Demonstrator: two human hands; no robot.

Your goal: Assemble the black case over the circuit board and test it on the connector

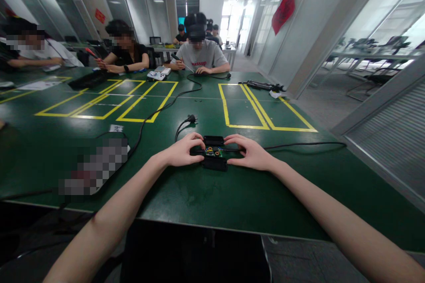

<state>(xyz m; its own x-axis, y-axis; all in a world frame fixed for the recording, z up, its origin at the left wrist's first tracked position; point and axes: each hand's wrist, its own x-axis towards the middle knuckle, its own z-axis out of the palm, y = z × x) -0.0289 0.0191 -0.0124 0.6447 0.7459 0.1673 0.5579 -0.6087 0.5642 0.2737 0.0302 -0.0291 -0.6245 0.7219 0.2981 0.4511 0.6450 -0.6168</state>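
An opened black case (215,165) lies on the green table, its two halves on either side of a small circuit board (214,151) with copper-coloured rings. Black cables run out of it to left and right. My left hand (187,149) grips the case's left end, thumb at the near half and fingers at the far half. At the right end, my right hand (247,152) holds the case the same way, fingers at the far half and thumb by the near one. A black plug (191,119) on a short cable lies beyond my left hand.
A blurred power strip (109,163) lies at the left on the green table (186,199). A long black cable (169,104) crosses the table. Yellow tape outlines (249,127) mark the far part. Several people sit across, one in a grey shirt (209,53).
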